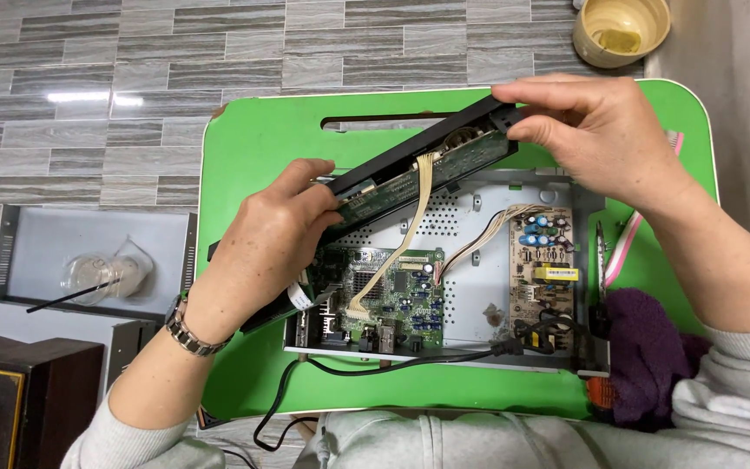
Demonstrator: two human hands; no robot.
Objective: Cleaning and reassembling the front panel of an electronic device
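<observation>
Grey wood-look tile floor (132, 78) with a glare patch; dark wooden furniture (10, 391) at left

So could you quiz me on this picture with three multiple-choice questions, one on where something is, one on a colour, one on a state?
1. Where is the beige cup?
A. On the tiled floor beyond the tray's far right corner
B. Inside the metal chassis
C. In the left hand

2. What colour is the tray under the opened device?
A. Blue
B. Green
C. Red

3. How is the long black front panel held?
A. Lying flat and untouched on the floor
B. Pinched by one hand only
C. Lifted off the chassis, gripped at both ends

Answers:
1. A: the cup sits on the floor past the tray's top right edge.
2. B: bright green shows all around the chassis.
3. C: the left hand grips its near end and the right hand its far end, a flat ribbon cable linking it to the green circuit board.
</observation>
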